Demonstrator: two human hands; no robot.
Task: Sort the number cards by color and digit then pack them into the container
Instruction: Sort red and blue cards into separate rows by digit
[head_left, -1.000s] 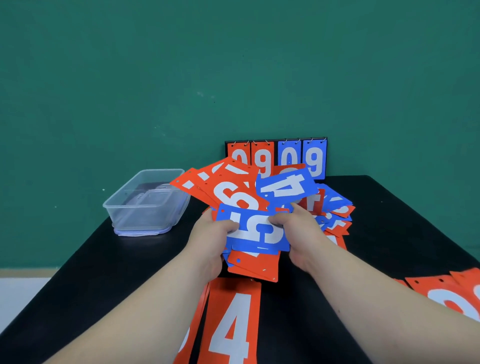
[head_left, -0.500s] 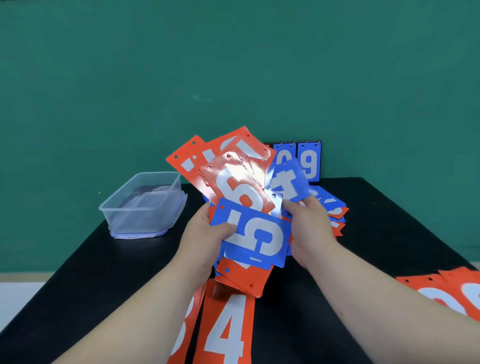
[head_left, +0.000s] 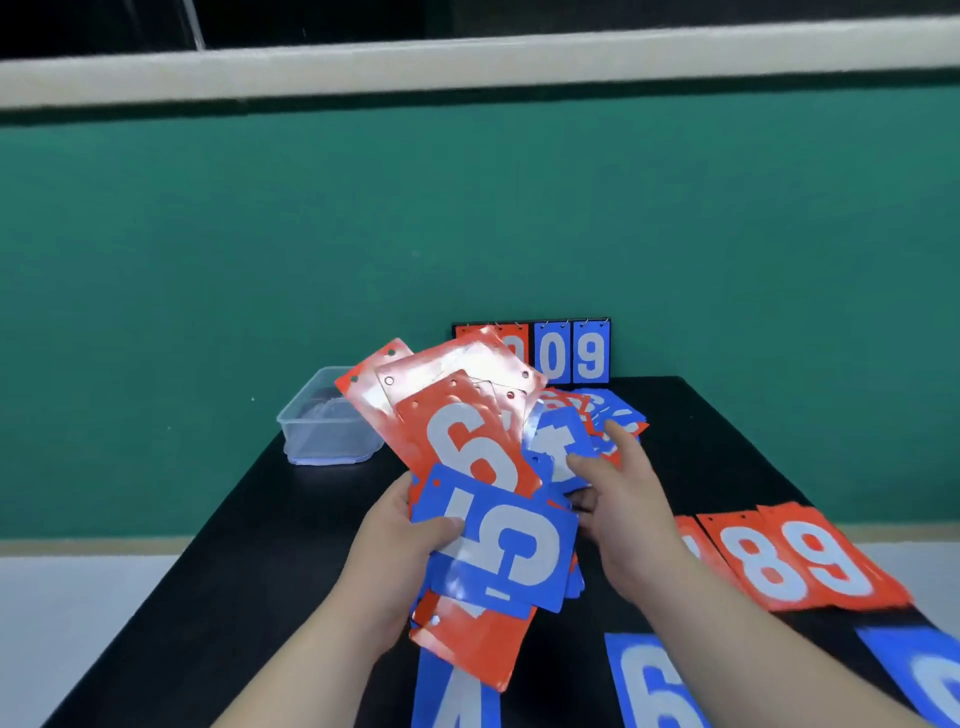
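I read a white 5 on the blue card (head_left: 498, 545) fronting the fan of cards that my left hand (head_left: 400, 551) grips above the desk (head_left: 260, 571), with a red 6 card (head_left: 467, 441) behind it. My right hand (head_left: 623, 514) pinches a blue 4 card (head_left: 558, 447). The far scoreboard (head_left: 571, 353) shows 0 and 9. The clear container (head_left: 322, 421) sits far left; I cannot make out its contents.

One view is provided, taken from head height at the near edge of the black tabletop (head_left: 260, 545) and aimed forward and down toward the far green wall (head_left: 208, 260). The left hand (head_left: 400, 540) and right hand (head_left: 628, 514) are seen close up.
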